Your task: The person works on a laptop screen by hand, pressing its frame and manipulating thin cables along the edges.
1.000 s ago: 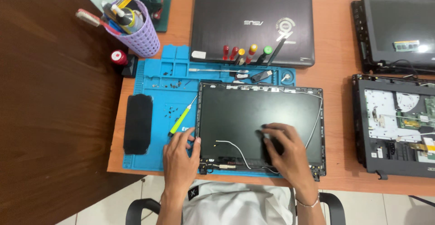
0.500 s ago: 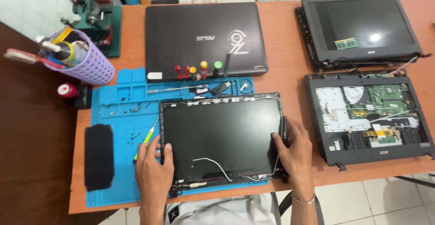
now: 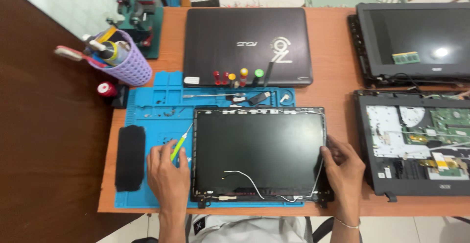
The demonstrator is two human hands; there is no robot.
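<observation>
Carefully now, with the laptop screen panel (image 3: 259, 152) on the blue mat (image 3: 147, 125) near the bench's front edge, left hand (image 3: 169, 177) fingers grasping a green screwdriver (image 3: 178, 147), right hand (image 3: 345, 167) clasping its right edge, even support avoids flexing.

- The laptop screen panel (image 3: 259, 152) is a dark, glossy rectangle in a thin black frame; it lies flat, face up, with its left part on the blue work mat (image 3: 152, 111).
- A thin white cable (image 3: 245, 177) curls loose across the panel's lower part.
- A green-handled screwdriver (image 3: 180, 144) lies slanted on the mat, just beside the panel's left edge.
</observation>
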